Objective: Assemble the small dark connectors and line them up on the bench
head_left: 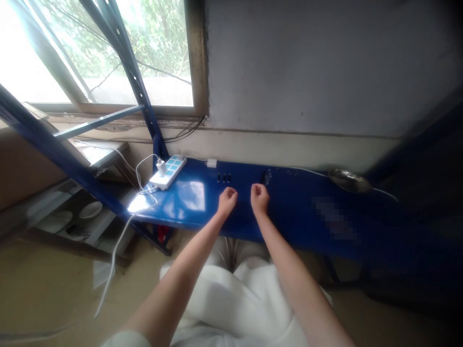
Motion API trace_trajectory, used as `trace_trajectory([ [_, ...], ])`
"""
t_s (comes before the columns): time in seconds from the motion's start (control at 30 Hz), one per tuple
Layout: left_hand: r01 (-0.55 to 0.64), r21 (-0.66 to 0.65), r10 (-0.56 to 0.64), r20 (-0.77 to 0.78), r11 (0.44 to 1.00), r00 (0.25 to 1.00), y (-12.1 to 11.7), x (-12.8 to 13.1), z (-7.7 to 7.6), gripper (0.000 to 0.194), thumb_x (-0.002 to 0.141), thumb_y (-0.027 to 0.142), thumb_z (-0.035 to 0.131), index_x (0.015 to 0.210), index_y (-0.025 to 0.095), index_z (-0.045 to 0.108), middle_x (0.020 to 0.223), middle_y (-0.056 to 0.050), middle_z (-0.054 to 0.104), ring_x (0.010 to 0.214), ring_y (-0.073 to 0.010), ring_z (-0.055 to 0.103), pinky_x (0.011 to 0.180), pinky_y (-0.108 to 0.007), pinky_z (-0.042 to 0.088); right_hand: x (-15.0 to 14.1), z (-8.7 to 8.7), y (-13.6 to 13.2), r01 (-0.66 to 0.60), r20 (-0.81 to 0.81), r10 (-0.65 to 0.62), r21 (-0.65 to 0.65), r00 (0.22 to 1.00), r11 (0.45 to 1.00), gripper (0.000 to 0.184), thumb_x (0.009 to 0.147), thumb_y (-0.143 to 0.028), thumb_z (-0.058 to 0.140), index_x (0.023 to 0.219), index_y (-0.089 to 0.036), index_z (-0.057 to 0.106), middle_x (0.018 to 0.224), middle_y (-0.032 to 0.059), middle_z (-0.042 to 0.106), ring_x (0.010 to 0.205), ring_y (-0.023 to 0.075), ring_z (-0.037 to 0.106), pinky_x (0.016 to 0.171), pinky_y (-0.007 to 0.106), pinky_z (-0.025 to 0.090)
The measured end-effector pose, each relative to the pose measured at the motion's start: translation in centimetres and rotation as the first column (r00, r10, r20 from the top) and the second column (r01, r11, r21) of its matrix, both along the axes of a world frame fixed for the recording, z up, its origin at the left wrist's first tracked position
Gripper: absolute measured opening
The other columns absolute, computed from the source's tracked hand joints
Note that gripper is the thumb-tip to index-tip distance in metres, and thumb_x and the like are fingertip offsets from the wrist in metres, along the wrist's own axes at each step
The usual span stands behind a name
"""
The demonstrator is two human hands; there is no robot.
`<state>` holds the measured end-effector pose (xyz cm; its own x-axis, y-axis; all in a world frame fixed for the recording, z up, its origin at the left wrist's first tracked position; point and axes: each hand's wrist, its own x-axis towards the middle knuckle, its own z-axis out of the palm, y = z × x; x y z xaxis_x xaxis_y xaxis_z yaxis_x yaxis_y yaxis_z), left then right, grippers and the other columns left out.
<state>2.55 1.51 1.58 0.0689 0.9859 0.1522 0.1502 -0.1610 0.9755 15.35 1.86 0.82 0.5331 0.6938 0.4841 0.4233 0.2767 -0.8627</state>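
Observation:
My left hand (227, 201) and my right hand (259, 198) rest side by side near the front edge of a glossy blue table top (188, 212). Both are curled into loose fists, and nothing shows in either one. Just beyond my left hand stands a short row of small dark objects (223, 177). A dark, blurry item (266, 177) lies just beyond my right hand. Farther left sits a white power strip (168, 171) with a white plug (161, 166) in it.
A white adapter (211, 163) sits against the wall, and a steel dish (349, 180) lies at the right. A blue steel rack upright (132, 72) rises at the left, with white plates (90, 209) on a lower shelf. White cable (114, 260) hangs to the floor.

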Motion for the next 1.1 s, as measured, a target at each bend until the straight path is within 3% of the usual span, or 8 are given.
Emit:
trace_trajectory([
  [0.27, -0.001, 0.023, 0.002, -0.042, 1.000, 0.999, -0.2, -0.1, 0.3, 0.010, 0.076, 0.025, 0.048, 0.078, 0.017, 0.053, 0.059, 0.002, 0.053, 0.050, -0.0070, 0.049, 0.048, -0.017, 0.039, 0.0, -0.6, -0.2, -0.020, 0.121, 0.021, -0.006, 0.992, 1.000, 0.028, 0.079, -0.040, 0.045, 0.080, -0.016, 0.059, 0.074, 0.0087, 0.065, 0.067, 0.0172, 0.060, 0.066, 0.030, 0.048],
  [0.6, 0.002, 0.013, -0.001, -0.074, 1.000, 0.997, -0.1, 0.0, 0.6, 0.009, 0.074, 0.024, 0.047, 0.077, 0.017, 0.053, 0.057, 0.003, 0.052, 0.048, -0.0067, 0.048, 0.048, -0.018, 0.038, 0.2, -0.7, -0.2, -0.008, 0.127, 0.010, -0.019, 0.992, 1.000, 0.028, 0.078, -0.039, 0.044, 0.078, -0.016, 0.059, 0.072, 0.0093, 0.065, 0.066, 0.0179, 0.060, 0.065, 0.030, 0.048],
  [0.83, -0.050, 0.075, 0.056, -0.068, 0.996, 0.996, 0.3, 0.1, 0.5, 0.010, 0.073, 0.023, 0.047, 0.079, 0.017, 0.053, 0.057, 0.003, 0.051, 0.051, -0.0081, 0.048, 0.053, -0.019, 0.040, 0.2, -0.6, -0.3, -0.010, 0.116, 0.013, -0.026, 0.993, 1.000, 0.027, 0.077, -0.039, 0.044, 0.077, -0.016, 0.058, 0.071, 0.0088, 0.064, 0.065, 0.0181, 0.060, 0.065, 0.030, 0.047],
  [0.93, -0.063, 0.166, 0.081, -0.101, 0.984, 0.992, 1.5, -0.4, 2.2, 0.009, 0.071, 0.022, 0.049, 0.078, 0.018, 0.053, 0.057, 0.003, 0.051, 0.054, -0.0089, 0.048, 0.056, -0.020, 0.040, 0.1, -0.4, -0.4, -0.017, 0.100, 0.021, -0.037, 0.995, 0.999, 0.028, 0.077, -0.039, 0.044, 0.077, -0.016, 0.058, 0.071, 0.0086, 0.064, 0.065, 0.0180, 0.059, 0.066, 0.031, 0.047],
  [1.1, -0.111, 0.346, 0.184, -0.184, 0.932, 0.966, 5.2, -1.7, 8.5, 0.011, 0.074, 0.020, 0.047, 0.080, 0.017, 0.056, 0.064, 0.001, 0.055, 0.061, -0.0107, 0.050, 0.063, -0.022, 0.040, 0.0, -0.2, -0.7, -0.028, 0.080, 0.032, -0.053, 0.996, 0.998, 0.029, 0.078, -0.040, 0.043, 0.078, -0.016, 0.059, 0.072, 0.0072, 0.064, 0.066, 0.0169, 0.058, 0.066, 0.030, 0.047],
])
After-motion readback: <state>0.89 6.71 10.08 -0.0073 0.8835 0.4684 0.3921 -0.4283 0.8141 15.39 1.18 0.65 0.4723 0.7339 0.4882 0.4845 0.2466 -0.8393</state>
